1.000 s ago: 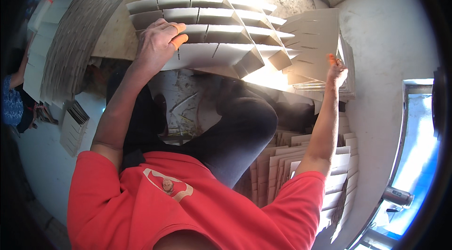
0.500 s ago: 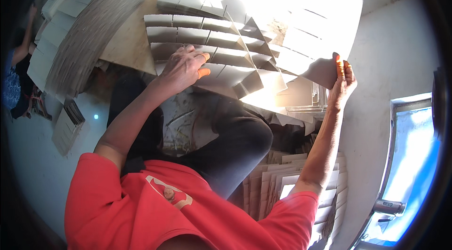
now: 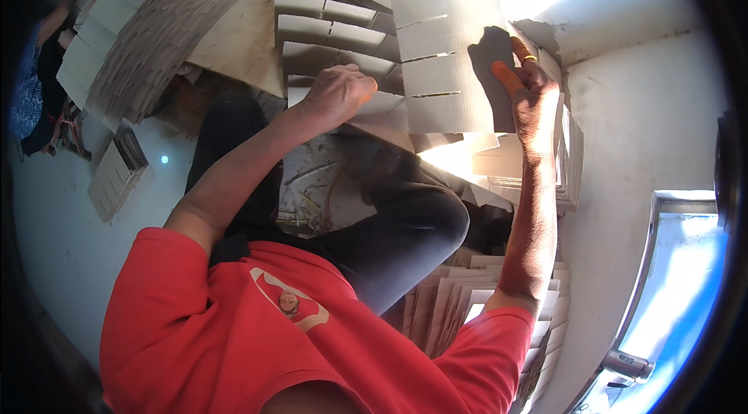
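Note:
Upright slotted cardboard strips (image 3: 319, 28) stand in rows as a divider grid in front of me. My left hand (image 3: 339, 95) is closed at the near strips, its fingertips tucked out of sight; what they pinch is hidden. Near its right edge, my right hand (image 3: 530, 87) grips a wide slotted cardboard sheet (image 3: 428, 32) between thumb and fingers. That sheet stands raised over the right part of the grid and hides it. The hand casts a dark shadow on its sunlit face. Orange coverings show on the right thumb and a finger.
A long row of packed cardboard pieces (image 3: 167, 32) curves along the left of the wooden board (image 3: 234, 44). More cardboard stacks (image 3: 448, 305) stand low at my right, and a small bundle (image 3: 117, 172) lies on the left floor. Another person's arm (image 3: 54, 17) shows at far left.
My right hand has brought the slotted sheet leftward and up in front of the grid. My left hand's fingers have curled closed at the near strips. The whole view has shifted slightly.

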The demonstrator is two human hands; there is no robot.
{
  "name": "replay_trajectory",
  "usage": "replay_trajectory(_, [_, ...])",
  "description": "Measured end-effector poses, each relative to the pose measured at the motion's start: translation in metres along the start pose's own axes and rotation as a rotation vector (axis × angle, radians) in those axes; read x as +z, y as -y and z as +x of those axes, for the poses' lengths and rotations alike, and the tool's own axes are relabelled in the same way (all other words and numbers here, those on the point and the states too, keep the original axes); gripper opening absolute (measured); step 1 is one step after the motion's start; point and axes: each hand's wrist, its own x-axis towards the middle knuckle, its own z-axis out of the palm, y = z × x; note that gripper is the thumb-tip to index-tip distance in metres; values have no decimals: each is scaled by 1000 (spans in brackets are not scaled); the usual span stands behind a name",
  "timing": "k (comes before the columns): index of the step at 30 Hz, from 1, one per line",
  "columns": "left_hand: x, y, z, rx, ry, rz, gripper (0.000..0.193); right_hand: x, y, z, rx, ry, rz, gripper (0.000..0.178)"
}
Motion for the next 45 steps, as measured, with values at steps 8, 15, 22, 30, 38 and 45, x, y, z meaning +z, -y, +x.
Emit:
replay_trajectory(8, [-2,-1,1,-19,-18,-19,10,8,16,4,49,30,25,44])
replay_trajectory(15, [-2,-4,3,-33,-19,-39,9,22,6,6,-3,44,-47,45])
replay_trajectory(22, [0,-3,4,-35,-22,-56,9,22,12,8,21,53,-29,44])
replay_trajectory(30, [-4,-4,7,-54,18,-54,9,39,16,11,5,150,301,41])
replay_trajectory(38, [-1,-4,8,-66,0,-80,9,84,8,8,-15,352,240,49])
replay_trajectory(45, [-1,-2,11,-82,9,-112,12,84,10,8,-331,321,12,50])
